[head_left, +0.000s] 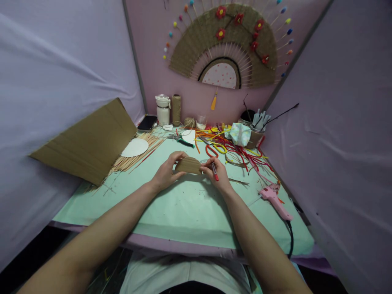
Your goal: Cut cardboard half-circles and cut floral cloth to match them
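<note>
Lilac cloth walls (343,143) close in a table with a mint-green cover (186,210). At its middle, just above the cover, a small cardboard piece (189,165) is held between two bare hands. Left hand (167,173): reaching in from the near left, thumb below and fingers over the top, gripping the piece's left end. Right hand (219,175): wrist bent inward, fingertips pinching the right end, with a red-ended pen (216,173) also held among the fingers, red end pointing down toward the wearer.

Piece is brown, ribbed, with a curved upper edge and straighter lower one; tilted to face the wearer.

Just beyond: green-handled cutters (185,142), then scissors with orange handles (212,152). Red and yellow craft stems heaped to the right. Pink glue gun (277,202) near the right edge, cord running off. Left side: thin sticks (155,145), a white rounded cutout (134,148), a large cardboard sheet (85,143) leaning up. White lidded jar (163,114) and cardboard tube (176,111) at the back. Pink back wall carries a big fan (186,57) with red flowers and a yellow tassel.
</note>
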A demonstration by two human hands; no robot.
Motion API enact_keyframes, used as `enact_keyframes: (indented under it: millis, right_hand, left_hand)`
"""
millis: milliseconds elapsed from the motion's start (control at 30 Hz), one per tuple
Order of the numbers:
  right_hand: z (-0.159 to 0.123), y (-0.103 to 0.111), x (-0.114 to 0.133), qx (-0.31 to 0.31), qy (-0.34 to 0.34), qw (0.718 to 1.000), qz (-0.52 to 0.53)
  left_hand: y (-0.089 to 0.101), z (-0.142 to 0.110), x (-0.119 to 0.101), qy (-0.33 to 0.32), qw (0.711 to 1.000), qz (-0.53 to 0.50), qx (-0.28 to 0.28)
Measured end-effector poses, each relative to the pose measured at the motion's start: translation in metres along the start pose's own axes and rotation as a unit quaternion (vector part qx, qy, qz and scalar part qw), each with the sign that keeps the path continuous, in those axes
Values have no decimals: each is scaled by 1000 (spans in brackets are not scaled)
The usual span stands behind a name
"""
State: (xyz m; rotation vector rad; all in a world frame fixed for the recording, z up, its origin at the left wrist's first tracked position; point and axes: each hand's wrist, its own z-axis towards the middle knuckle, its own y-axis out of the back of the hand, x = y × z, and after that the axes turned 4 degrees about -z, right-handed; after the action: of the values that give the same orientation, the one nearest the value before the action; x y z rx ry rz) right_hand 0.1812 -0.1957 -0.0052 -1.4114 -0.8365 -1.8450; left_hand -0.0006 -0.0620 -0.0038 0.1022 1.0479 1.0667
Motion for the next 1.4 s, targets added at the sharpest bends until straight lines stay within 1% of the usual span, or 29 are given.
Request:
enact_keyframes:
  millis: [133, 233, 300, 400, 433, 467, 500, 533, 600, 667, 700, 767, 833, 867, 933, 1000, 1033, 1133, 1233, 1300, 1367, 1400]
  right_hand:
    - [-1, 1, 1, -20, -2, 1000, 10]
    - [-1, 2, 2, -21, -4, 999, 23]
    - [-1, 2, 1, -18, -7, 999, 40]
    - [-1, 2, 1, -16, -16, 998, 60]
    - [-1, 1, 1, -15, -20, 998, 62]
    - [-1, 0, 1, -12, -25, 998, 61]
    - [-2, 0, 2, -8, -29, 998, 59]
    - [-3, -1, 3, -1, -32, 998, 54]
    - [-4, -2, 4, 24, -35, 998, 44]
    - [-3, -1, 4, 41, -24, 999, 24]
    - [-3, 1, 4, 32, -11, 999, 6]
    - [0, 8, 1, -30, 22, 997, -65]
    - [4, 16, -3, -102, 34, 978, -181]
    - [6, 20, -5, -119, 25, 962, -245]
    - [8, 26, -10, -108, -11, 929, -355]
    - [10, 28, -13, -79, -45, 904, -417]
    - [11, 27, -14, -69, -55, 896, -434]
    - [15, 24, -15, -60, -80, 886, -453]
    - [20, 24, -16, -74, -109, 887, -443]
    - [21, 25, -17, -92, -100, 899, -417]
    - [20, 26, -17, -106, -63, 922, -367]
    - [19, 26, -16, -115, -35, 932, -342]
  left_hand:
    - [-1, 2, -1, 48, 998, -33, -17]
    - [0, 5, -1, 123, 985, -118, -42]
    - [1, 8, -2, 196, 958, -203, -46]
    - [3, 13, -7, 314, 890, -331, -24]
    - [4, 14, -9, 343, 867, -361, -16]
    - [5, 15, -10, 362, 849, -384, -11]
    - [5, 15, -11, 373, 838, -397, -11]
    - [5, 15, -12, 377, 834, -402, -15]
    - [4, 14, -11, 370, 847, -382, -22]
    - [3, 12, -9, 358, 871, -336, -11]
    - [3, 11, -7, 351, 883, -311, -2]
    - [2, 10, -5, 343, 899, -272, 8]
    - [2, 9, -5, 344, 906, -246, 14]
    - [1, 8, -5, 343, 910, -232, 20]
    - [1, 8, -6, 330, 923, -195, 44]
    - [0, 7, -7, 308, 936, -154, 69]
    - [-1, 7, -7, 298, 942, -135, 79]
    - [-1, 6, -7, 256, 961, -54, 91]
    - [-1, 5, -5, 193, 975, 51, 92]
    - [-1, 4, -4, 165, 976, 97, 108]
    - [-2, 3, -3, 146, 973, 131, 120]
    - [-2, 3, -3, 137, 973, 144, 116]
